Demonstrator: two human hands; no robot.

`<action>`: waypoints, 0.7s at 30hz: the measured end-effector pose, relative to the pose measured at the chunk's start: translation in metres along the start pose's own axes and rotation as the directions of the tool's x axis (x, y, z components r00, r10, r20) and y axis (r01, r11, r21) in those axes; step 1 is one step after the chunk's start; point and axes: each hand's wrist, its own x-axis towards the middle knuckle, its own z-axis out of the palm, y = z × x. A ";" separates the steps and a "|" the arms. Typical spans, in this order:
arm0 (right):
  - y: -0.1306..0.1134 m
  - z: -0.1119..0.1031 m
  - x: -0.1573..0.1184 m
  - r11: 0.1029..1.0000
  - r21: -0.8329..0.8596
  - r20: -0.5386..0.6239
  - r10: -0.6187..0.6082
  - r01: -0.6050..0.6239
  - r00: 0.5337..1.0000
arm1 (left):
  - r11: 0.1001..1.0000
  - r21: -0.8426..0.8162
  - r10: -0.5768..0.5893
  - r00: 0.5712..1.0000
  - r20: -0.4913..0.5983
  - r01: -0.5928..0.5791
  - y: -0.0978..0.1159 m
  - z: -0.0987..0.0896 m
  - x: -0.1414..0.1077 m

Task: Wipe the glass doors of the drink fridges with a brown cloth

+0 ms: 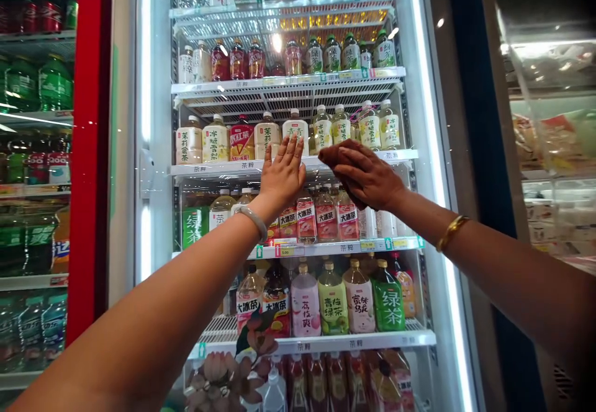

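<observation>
My left hand (283, 170) is raised against the glass door (161, 213) of a drinks cooler, its fingers stretched out and slightly spread, with nothing in it. A pale bangle (254, 219) circles that wrist. To its right, my right hand (372, 179) presses a folded dark brown cloth (333, 156) to the same glass, and its fingers lie over the cloth. The palm side is hidden. A gold bracelet (451, 232) sits on the right wrist. Behind the glass, a shelf of bottled drinks (242, 139) lies level with both hands.
Further bottles (326, 216) fill the shelves above and below. Bright light strips (431, 89) run down both sides of the door. A red frame (88, 120) separates another cooler of bottles and cans on the left. Packaged goods (559, 142) stand on shelves at the right.
</observation>
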 end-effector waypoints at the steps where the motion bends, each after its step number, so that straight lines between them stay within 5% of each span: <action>1: 0.002 0.002 0.008 0.998 -0.009 -0.024 0.064 -0.064 0.998 | 1.000 0.002 0.005 1.000 0.003 -0.005 -0.002 -0.001 -0.001; 6: -0.026 0.029 0.073 0.921 -0.035 -0.156 0.378 -0.387 0.913 | 1.000 0.013 -0.021 1.000 0.018 0.021 -0.009 -0.003 0.000; 8: -0.047 0.038 0.085 0.939 -0.043 -0.116 0.335 -0.342 0.935 | 1.000 0.017 -0.024 1.000 0.012 0.024 -0.016 -0.005 -0.002; 11: -0.067 0.039 0.074 0.993 -0.024 -0.026 0.119 -0.119 0.993 | 1.000 0.021 -0.002 1.000 0.011 0.001 -0.031 -0.009 -0.011; 16: -0.043 0.018 0.033 0.967 0.087 0.107 -0.249 0.240 0.963 | 0.999 0.038 0.003 0.999 0.036 -0.005 -0.052 -0.014 -0.026; 18: -0.029 0.015 0.035 0.971 0.091 0.089 -0.229 0.221 0.969 | 0.999 0.030 -0.019 0.999 0.041 0.018 -0.058 -0.016 -0.028; 21: -0.032 0.027 0.066 0.998 0.024 -0.047 0.059 -0.058 0.997 | 0.998 0.015 -0.060 0.997 0.050 0.059 -0.067 -0.019 -0.028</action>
